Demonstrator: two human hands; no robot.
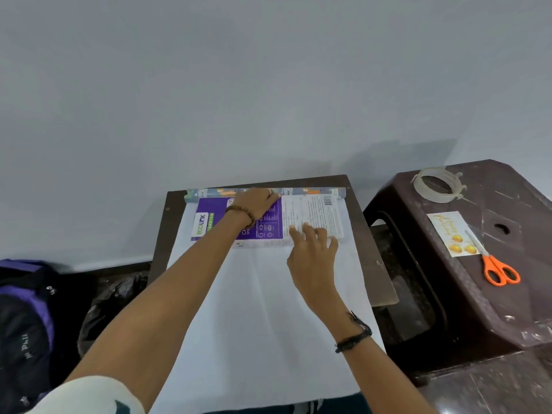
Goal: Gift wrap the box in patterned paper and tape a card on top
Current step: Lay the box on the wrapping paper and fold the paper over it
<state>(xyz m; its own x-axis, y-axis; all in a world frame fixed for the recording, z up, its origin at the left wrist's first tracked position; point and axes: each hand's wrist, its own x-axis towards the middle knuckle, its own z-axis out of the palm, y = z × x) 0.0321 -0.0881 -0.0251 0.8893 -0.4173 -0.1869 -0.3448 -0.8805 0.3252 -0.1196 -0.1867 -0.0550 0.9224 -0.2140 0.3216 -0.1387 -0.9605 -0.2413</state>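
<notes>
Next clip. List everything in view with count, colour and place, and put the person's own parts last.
box: one, purple and white, flat at the paper's far end
wrapping paper: one sheet, white side up, patterned far edge folded against the box
table: one, dark brown, under the paper
stool: one, dark brown, right of table
tape roll: one, clear, far end of stool
card: one, pale with yellow print, on stool
scissors: one pair, orange handles, tips on the card
backpack: one, purple and black, floor at left
left hand: on the box's far edge
right hand: fingers spread on the box
</notes>
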